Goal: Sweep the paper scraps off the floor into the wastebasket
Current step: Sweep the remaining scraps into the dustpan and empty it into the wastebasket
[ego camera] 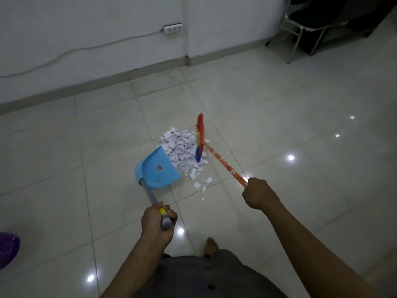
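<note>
A heap of white paper scraps [181, 147] lies on the pale floor tiles, with a few stray bits [203, 186] nearer to me. A light blue dustpan [155, 169] rests with its lip against the heap's left side; my left hand [158, 221] grips its grey and yellow handle. My right hand [258, 193] holds the orange stick of a broom [223, 163], whose red, yellow and blue bristles [199, 138] stand at the right edge of the heap. A purple wastebasket [8, 248] shows partly at the left edge.
A white wall with a grey skirting runs across the back, carrying a power strip [172, 28] and its cable. A metal-legged chair [300, 26] and dark furniture stand at the far right. My bare foot [211, 246] is on the tiles below the dustpan.
</note>
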